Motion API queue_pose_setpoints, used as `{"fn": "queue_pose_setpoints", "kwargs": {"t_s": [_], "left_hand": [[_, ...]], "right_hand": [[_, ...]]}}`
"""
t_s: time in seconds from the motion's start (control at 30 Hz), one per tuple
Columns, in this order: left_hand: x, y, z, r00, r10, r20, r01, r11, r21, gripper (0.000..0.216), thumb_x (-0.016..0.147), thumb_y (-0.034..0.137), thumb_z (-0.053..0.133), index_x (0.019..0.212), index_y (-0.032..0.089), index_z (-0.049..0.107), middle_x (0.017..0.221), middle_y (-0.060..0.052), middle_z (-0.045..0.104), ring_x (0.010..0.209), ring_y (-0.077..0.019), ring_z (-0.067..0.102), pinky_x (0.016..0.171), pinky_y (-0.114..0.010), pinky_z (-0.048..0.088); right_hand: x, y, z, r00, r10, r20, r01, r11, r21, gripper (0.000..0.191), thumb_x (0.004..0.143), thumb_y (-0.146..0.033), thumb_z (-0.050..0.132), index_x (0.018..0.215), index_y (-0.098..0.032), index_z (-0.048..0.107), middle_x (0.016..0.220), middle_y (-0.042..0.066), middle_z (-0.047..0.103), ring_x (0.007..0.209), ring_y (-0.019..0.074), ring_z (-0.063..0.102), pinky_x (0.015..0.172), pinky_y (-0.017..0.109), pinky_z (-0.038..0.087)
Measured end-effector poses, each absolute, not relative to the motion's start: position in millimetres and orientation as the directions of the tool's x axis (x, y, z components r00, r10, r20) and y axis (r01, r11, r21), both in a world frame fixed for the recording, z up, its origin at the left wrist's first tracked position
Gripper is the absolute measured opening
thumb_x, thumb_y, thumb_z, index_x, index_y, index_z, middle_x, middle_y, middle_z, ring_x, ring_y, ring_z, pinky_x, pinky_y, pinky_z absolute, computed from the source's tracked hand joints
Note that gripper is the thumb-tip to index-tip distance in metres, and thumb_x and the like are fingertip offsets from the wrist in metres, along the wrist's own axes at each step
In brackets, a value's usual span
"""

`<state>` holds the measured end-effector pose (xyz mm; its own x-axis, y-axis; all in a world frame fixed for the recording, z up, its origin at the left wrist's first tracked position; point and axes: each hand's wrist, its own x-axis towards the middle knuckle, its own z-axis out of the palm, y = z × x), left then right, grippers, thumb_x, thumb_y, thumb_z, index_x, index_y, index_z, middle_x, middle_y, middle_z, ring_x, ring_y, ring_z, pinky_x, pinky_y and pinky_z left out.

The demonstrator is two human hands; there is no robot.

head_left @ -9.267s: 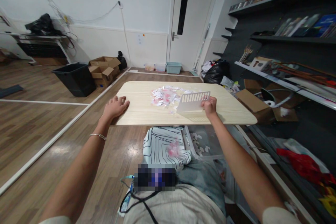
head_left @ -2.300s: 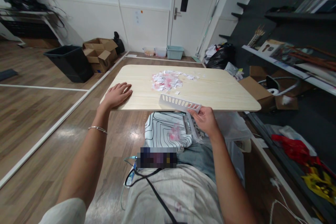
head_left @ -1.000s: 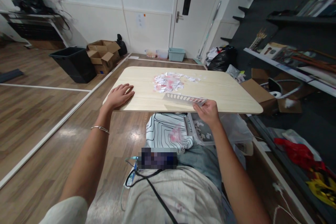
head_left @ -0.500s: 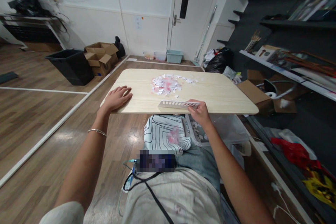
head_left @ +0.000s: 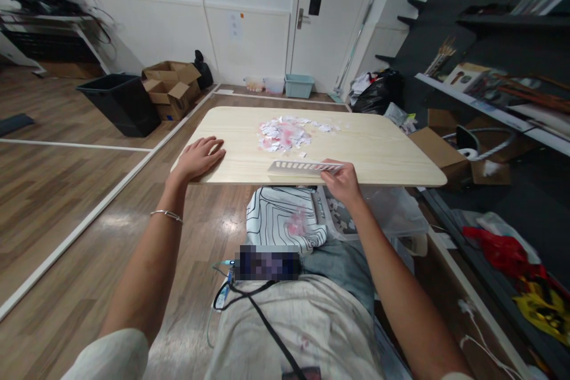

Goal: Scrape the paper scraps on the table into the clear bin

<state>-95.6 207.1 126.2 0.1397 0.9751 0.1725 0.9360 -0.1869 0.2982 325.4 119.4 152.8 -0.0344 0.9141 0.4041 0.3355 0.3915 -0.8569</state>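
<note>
My right hand [head_left: 342, 180] grips one end of a white slotted plastic panel [head_left: 299, 167], which lies almost flat on the near edge of the light wooden table [head_left: 383, 154]. My left hand [head_left: 199, 157] rests palm down on the table's near left corner, fingers spread. A heap of small white and pink paper scraps [head_left: 287, 132] sits mid-table, just beyond the panel. Below the table edge, a clear plastic bin [head_left: 378, 214] holds several white scraps.
A black-lined white cloth [head_left: 280, 219] lies on my lap. A black bin [head_left: 116, 104] and cardboard boxes [head_left: 171, 88] stand on the floor to the left. Dark shelves [head_left: 499, 83] run along the right wall, with black bags [head_left: 378, 92] and an open box [head_left: 439, 148] below.
The panel stood upright beside the scraps 9 seconds ago; since then it was lifted off the near edge and laid down flat there. The left hand stayed put.
</note>
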Motion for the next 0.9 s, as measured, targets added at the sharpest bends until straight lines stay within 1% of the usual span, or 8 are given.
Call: {"fn": "queue_pose_setpoints", "kwargs": {"t_s": [0.17,0.27,0.4,0.47,0.6,0.77,0.83,0.9], "left_hand": [[-96.8,207.9,127.1,0.153,0.976,0.157,0.933,-0.195,0.303,0.075,0.107,0.067,0.034,0.162,0.025,0.061,0.179,-0.012,0.053,0.167,-0.0343,0.043,0.136,-0.056,0.031],[-96.3,207.7,128.1,0.151,0.977,0.151,0.934,-0.191,0.302,0.074,0.107,0.067,0.035,0.162,0.025,0.061,0.179,-0.012,0.053,0.167,-0.034,0.042,0.137,-0.056,0.03],[-95.7,207.4,127.3,0.146,0.976,0.162,0.937,-0.189,0.295,0.071,0.107,0.066,0.035,0.161,0.027,0.062,0.178,-0.01,0.054,0.166,-0.0332,0.044,0.136,-0.055,0.031],[-95.9,207.0,126.3,0.141,0.975,0.172,0.939,-0.187,0.289,0.07,0.108,0.066,0.035,0.16,0.03,0.063,0.177,-0.009,0.055,0.165,-0.034,0.045,0.135,-0.055,0.033],[-97.8,206.5,124.9,0.147,0.971,0.187,0.937,-0.197,0.289,0.069,0.108,0.067,0.035,0.159,0.03,0.064,0.176,-0.008,0.056,0.164,-0.0347,0.046,0.135,-0.055,0.034],[-95.2,208.5,125.6,0.152,0.97,0.19,0.924,-0.207,0.32,0.067,0.107,0.065,0.039,0.156,0.028,0.066,0.175,-0.011,0.057,0.164,-0.035,0.046,0.136,-0.058,0.033],[-91.6,205.9,129.1,0.156,0.965,0.211,0.9,-0.227,0.372,0.064,0.104,0.062,0.045,0.148,0.024,0.071,0.17,-0.013,0.062,0.16,-0.0361,0.051,0.135,-0.058,0.036],[-89.4,197.2,136.3,0.127,0.962,0.24,0.83,-0.236,0.505,0.058,0.101,0.059,0.052,0.138,0.021,0.076,0.157,-0.015,0.072,0.15,-0.0359,0.062,0.131,-0.054,0.044]], "right_hand": [[319.9,117.6,151.5,-0.055,0.907,0.418,0.368,0.407,-0.836,0.011,0.068,-0.025,0.062,0.065,-0.024,0.073,0.074,0.005,0.079,0.074,0.0229,0.069,0.071,0.032,0.053],[321.0,110.6,153.0,-0.076,0.903,0.422,0.374,0.418,-0.828,0.013,0.069,-0.023,0.063,0.065,-0.024,0.075,0.076,0.007,0.08,0.077,0.0244,0.071,0.073,0.033,0.055],[325.6,94.2,156.3,-0.234,0.902,0.364,0.388,0.43,-0.816,0.013,0.072,-0.022,0.067,0.063,-0.023,0.076,0.071,0.005,0.079,0.07,0.0224,0.07,0.068,0.032,0.055],[327.1,84.9,158.5,-0.252,0.897,0.363,0.358,0.435,-0.826,0.014,0.075,-0.023,0.069,0.063,-0.023,0.076,0.073,0.006,0.08,0.071,0.0224,0.072,0.071,0.032,0.058],[328.5,74.7,163.6,-0.081,0.919,0.385,0.298,0.391,-0.871,0.012,0.077,-0.025,0.07,0.067,-0.024,0.076,0.074,0.006,0.078,0.078,0.0242,0.074,0.075,0.034,0.062],[331.8,85.7,160.7,0.069,0.914,0.399,0.273,0.367,-0.889,0.01,0.072,-0.028,0.071,0.062,-0.025,0.067,0.066,0.004,0.071,0.077,0.0246,0.074,0.072,0.033,0.061],[334.9,93.7,155.1,0.136,0.909,0.395,0.262,0.351,-0.899,0.012,0.07,-0.031,0.074,0.062,-0.026,0.067,0.067,0.004,0.073,0.076,0.025,0.073,0.069,0.033,0.06],[339.4,101.2,148.6,0.204,0.897,0.393,0.25,0.34,-0.907,0.014,0.068,-0.033,0.079,0.063,-0.025,0.068,0.068,0.004,0.075,0.076,0.0257,0.074,0.068,0.034,0.061]]}}
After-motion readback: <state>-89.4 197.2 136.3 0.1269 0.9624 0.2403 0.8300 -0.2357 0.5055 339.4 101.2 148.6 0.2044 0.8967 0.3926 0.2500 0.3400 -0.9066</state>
